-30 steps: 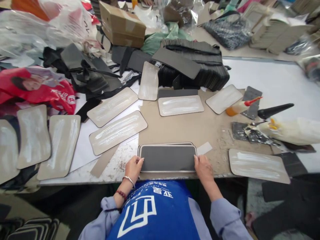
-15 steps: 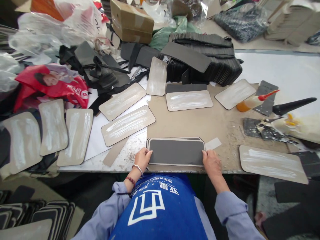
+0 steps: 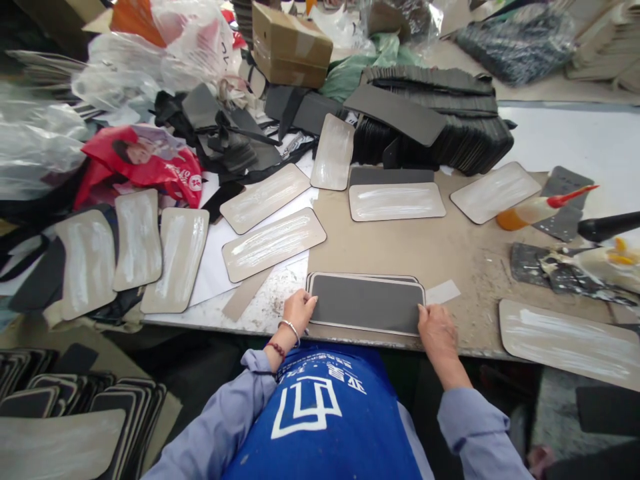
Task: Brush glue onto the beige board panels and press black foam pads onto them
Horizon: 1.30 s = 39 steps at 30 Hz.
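A dark grey rounded panel with a beige border lies near the table's front edge, on top of at least one similar panel whose rim shows behind it. My left hand pinches its left end between thumb and fingers. At the opposite end my right hand grips the right edge, thumb on top. A small pale strip lies just beyond the right hand. Left of the panel, a beige panel carries white streaks of what looks like glue; another streaked panel lies behind.
Further streaked panels lie at the left and another at the right. A bottle with a red nozzle and a black handle are at right. A long dark stack and a cardboard box stand behind.
The head view has turned left, so the scene sits further right in the picture. Both hands keep hold of the panel at its ends, with little other visible change.
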Motion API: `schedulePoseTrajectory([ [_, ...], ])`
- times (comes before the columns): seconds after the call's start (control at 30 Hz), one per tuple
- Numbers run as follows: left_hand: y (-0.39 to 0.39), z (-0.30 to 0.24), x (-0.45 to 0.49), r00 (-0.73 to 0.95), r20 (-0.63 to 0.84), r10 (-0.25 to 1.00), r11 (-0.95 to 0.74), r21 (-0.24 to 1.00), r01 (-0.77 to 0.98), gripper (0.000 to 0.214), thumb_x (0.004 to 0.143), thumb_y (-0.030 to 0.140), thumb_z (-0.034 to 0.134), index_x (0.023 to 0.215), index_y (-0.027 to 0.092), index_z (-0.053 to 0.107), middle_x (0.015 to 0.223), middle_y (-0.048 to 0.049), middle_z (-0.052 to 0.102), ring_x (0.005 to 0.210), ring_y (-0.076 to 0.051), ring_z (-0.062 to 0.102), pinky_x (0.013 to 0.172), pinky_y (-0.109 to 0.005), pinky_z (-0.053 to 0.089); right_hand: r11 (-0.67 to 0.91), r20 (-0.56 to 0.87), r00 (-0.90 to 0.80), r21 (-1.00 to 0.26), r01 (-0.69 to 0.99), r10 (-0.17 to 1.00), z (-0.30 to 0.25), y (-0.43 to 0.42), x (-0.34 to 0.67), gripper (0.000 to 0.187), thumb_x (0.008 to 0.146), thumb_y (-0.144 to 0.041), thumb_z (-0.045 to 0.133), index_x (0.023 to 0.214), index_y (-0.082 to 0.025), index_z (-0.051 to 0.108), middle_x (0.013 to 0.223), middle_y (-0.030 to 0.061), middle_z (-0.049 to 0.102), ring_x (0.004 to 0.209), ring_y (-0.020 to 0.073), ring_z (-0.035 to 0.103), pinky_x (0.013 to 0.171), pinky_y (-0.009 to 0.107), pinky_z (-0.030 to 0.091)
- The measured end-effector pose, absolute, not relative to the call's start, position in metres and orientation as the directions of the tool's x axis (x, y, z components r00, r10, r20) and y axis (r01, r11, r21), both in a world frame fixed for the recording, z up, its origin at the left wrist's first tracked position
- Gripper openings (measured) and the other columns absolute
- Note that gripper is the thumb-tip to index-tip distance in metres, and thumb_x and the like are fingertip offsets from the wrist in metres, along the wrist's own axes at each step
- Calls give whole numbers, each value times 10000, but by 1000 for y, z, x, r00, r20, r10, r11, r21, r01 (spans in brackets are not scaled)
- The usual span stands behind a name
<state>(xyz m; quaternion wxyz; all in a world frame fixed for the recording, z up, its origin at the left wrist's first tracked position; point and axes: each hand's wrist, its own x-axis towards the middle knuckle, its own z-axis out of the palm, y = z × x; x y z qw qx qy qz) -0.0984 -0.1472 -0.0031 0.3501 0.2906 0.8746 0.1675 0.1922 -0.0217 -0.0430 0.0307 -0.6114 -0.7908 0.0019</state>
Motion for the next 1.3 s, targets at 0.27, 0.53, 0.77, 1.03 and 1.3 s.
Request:
schedulePoseTrajectory([
  [0.27,-163,-8,-100,-644,-382,663,749,358,558,260,806,390,468,650,190,524,578,-13,552,596,-176,534,598,-280,380,257,70,-255,-22,966,964,-41,-25,188,211,887,-279,354,740,-183,472,761,74,511,711,187,480,621,279,349],
  [0.53,-133,-8,-65,-186,39,982,165,306,938,398,850,351,412,1207,203,508,1313,-125,463,1245,-266,366,1026,-428,265,279,53,-275,-73,958,960,-40,-27,188,201,883,-283,349,738,-188,452,767,74,503,733,188,482,629,278,359],
  [0.77,-116,-27,-59,-73,-130,989,102,237,966,561,806,510,427,1323,301,360,1451,-106,261,1347,-307,154,1070,-526,92,145,19,-146,-297,944,989,-27,-16,196,110,801,-290,446,789,-181,456,732,56,498,713,200,487,663,319,413],
  [1.03,-117,-30,-59,-55,-114,992,77,192,978,561,797,462,469,1318,279,375,1445,-125,267,1338,-324,179,1057,-546,110,651,120,-646,-270,709,754,-12,-44,116,508,863,-353,435,1289,-85,373,1350,168,366,1290,274,226,1031,435,245],
  [1.3,-116,-31,-60,-37,-125,991,61,189,980,557,787,434,494,1308,263,395,1442,-143,262,1330,-335,198,1047,-559,134,704,-43,-742,-285,651,669,-29,-18,146,692,796,-453,530,1359,-122,300,1445,151,200,1335,279,104,1064,493,148],
])
